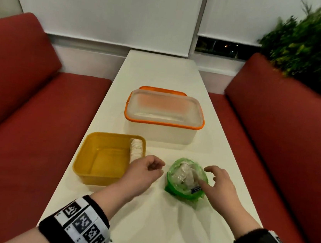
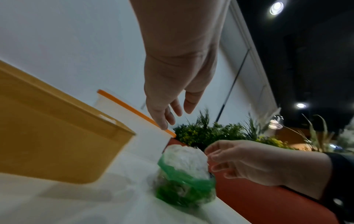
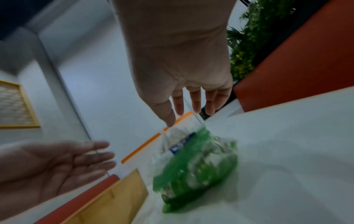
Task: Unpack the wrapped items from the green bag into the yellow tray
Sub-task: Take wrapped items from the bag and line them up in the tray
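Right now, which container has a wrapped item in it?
The yellow tray: one wrapped item lies at its right wall. The clear box looks empty.

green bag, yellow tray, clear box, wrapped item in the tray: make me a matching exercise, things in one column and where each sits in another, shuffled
Things:
1. green bag
2. yellow tray
3. clear box with orange rim
4. wrapped item in the tray

Places:
A. against the tray's right wall
B. between the two hands, at the right hand's fingers
C. farther up the table, behind the tray and bag
D. near left of the table, beside the left hand

Pairs: 1-B, 2-D, 3-C, 4-A
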{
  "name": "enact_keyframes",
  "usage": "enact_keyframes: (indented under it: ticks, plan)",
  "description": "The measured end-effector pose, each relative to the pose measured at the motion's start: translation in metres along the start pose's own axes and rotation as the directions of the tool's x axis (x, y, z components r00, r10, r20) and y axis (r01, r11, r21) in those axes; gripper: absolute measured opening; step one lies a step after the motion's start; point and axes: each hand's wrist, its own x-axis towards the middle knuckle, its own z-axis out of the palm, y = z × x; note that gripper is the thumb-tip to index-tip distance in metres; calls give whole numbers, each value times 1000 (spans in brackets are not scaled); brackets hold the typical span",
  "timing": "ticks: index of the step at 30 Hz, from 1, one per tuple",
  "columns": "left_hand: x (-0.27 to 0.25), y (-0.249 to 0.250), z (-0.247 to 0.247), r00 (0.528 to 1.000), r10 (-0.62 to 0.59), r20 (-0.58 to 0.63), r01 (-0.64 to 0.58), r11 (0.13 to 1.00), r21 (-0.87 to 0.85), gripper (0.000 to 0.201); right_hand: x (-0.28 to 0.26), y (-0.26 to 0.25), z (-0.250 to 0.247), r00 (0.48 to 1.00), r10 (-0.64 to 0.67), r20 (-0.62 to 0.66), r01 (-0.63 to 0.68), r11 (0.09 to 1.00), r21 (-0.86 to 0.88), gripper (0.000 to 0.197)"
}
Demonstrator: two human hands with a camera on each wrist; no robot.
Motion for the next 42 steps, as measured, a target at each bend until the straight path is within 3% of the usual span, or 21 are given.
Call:
enact_keyframes:
  ticks: [3, 6, 13, 17, 21, 23, 25, 27, 31, 35, 39, 40, 42]
  plan:
    - [9, 6, 33, 999, 10, 53, -19, 985, 174, 17, 4, 3, 2, 993, 97, 63, -105, 984, 143, 53]
    - [20, 6, 59, 996, -37, 78, 10, 947, 322, 30, 10, 8, 3, 983, 94, 155, -120, 979, 162, 45]
    - [23, -4, 75, 981, -192, 27, 177, 945, 275, 67, 18, 16, 13, 951, 119, 285, -192, 950, 245, 41]
    - [22, -9, 76, 968, -249, -3, 239, 923, 302, 85, 25, 17, 18, 920, 168, 354, -333, 811, 480, 37]
    - [18, -13, 73, 959, -284, -12, 276, 922, 271, 95, 31, 20, 25, 846, 213, 489, -498, 647, 578, 43]
    - [16, -16, 74, 961, -275, -27, 273, 926, 262, 97, 34, 22, 25, 858, 193, 475, -453, 720, 526, 38]
    - [14, -19, 75, 965, -260, -37, 262, 936, 234, 99, 37, 24, 24, 901, 135, 412, -287, 898, 334, 31]
    - [12, -21, 79, 969, -247, -24, 247, 951, 186, 102, 35, 25, 20, 913, 93, 396, -215, 936, 277, 21]
    - [7, -24, 84, 975, -221, 27, 216, 968, 127, 107, 34, 33, 19, 888, 133, 441, -352, 813, 464, 19]
    - [8, -28, 80, 981, -193, 31, 188, 975, 122, 106, 36, 36, 29, 873, 175, 456, -422, 739, 525, 21]
    - [12, -37, 69, 980, -196, 41, 189, 973, 131, 107, 33, 34, 41, 844, 179, 506, -505, 580, 639, 26]
    - [12, -39, 66, 978, -203, 42, 197, 972, 125, 106, 30, 33, 43, 876, 170, 451, -448, 633, 631, 27]
    - [13, -43, 62, 973, -230, 36, 224, 968, 115, 105, 27, 33, 43, 967, 53, 249, -166, 872, 461, 30]
